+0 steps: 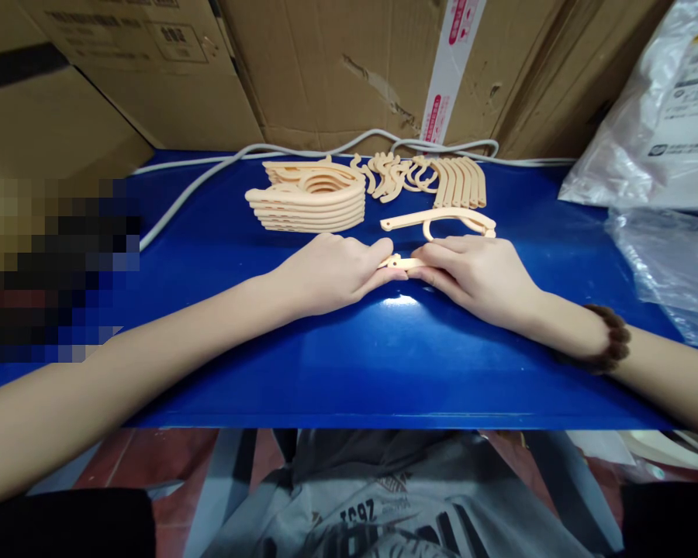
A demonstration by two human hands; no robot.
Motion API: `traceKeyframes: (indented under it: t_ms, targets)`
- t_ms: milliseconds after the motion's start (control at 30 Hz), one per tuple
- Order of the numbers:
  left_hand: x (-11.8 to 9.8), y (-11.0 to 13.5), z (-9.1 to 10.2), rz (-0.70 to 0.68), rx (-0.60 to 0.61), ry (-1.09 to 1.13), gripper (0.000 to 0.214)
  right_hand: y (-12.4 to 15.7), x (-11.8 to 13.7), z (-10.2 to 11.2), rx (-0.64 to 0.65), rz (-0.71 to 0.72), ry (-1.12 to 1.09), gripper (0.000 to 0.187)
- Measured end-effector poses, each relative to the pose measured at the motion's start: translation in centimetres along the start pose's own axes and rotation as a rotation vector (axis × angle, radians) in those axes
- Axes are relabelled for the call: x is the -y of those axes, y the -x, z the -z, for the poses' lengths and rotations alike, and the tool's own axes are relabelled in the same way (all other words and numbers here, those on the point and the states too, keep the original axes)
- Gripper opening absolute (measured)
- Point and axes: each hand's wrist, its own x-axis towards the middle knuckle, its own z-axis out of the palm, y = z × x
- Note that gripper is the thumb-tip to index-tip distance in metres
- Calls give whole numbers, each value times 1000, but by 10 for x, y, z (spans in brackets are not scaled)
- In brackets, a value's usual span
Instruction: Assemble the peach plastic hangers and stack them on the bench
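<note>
My left hand [331, 271] and my right hand [482, 275] meet over the blue table, both pinching one small cream plastic hanger part [404, 263] between thumb and fingers. A round joint shows in the gap between the hands; the rest of the part is hidden by my fingers. Just beyond my right hand lies a loose cream hanger arm [436, 218], with a curved piece below its right end. Behind my left hand is a neat stack of folded cream hangers [308, 209]. Loose hooks [387, 174] and a row of curved hanger arms [462, 182] lie farther back.
A white cable [233, 159] runs along the back of the blue table [349, 372]. Large cardboard boxes [337, 70] stand behind it. Clear plastic packaging [645, 139] with a label is at the right. At the left, one area is pixelated.
</note>
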Motion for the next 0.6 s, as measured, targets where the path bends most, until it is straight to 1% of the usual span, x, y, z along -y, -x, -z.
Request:
traceKeyframes:
  t_ms: [167, 367, 600]
  targets:
    - [-1, 0, -1, -18, -11, -106, 52, 0, 0, 0, 11, 1, 6, 46]
    - [-2, 1, -2, -29, -48, -151, 52, -1, 1, 0, 28, -7, 6, 46]
    - [-3, 0, -1, 31, 22, -77, 53, -1, 1, 1, 30, -22, -4, 47]
